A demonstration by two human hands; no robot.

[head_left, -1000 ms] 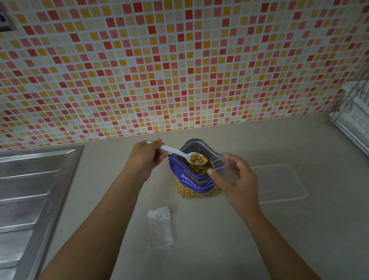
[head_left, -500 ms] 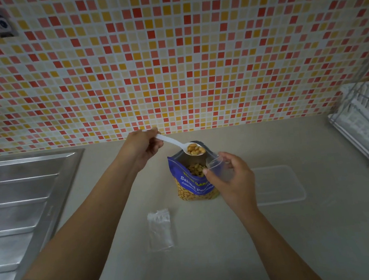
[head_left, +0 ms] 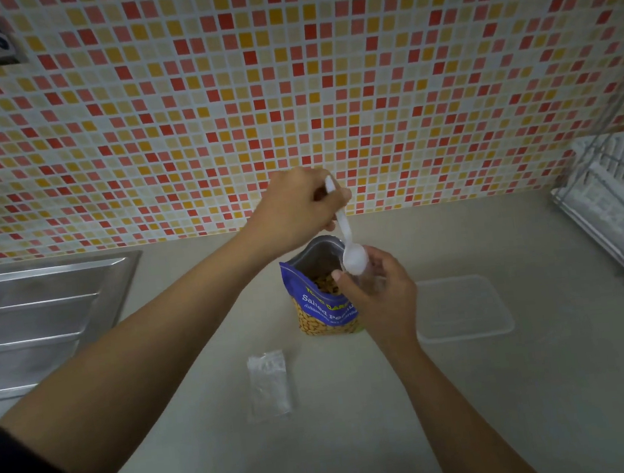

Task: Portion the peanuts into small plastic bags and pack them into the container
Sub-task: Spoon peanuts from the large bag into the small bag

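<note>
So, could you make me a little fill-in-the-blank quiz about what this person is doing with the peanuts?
1. The left hand tips a white ____ into the small bag held by the right hand.
2. The blue peanut bag stands ____ at the top.
3. The clear container lies to the peanut bag's ____.
Missing words: spoon, open, right.

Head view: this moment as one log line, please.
left hand grips white plastic spoon | right hand holds small clear plastic bag | spoon tipped at bag mouth
</note>
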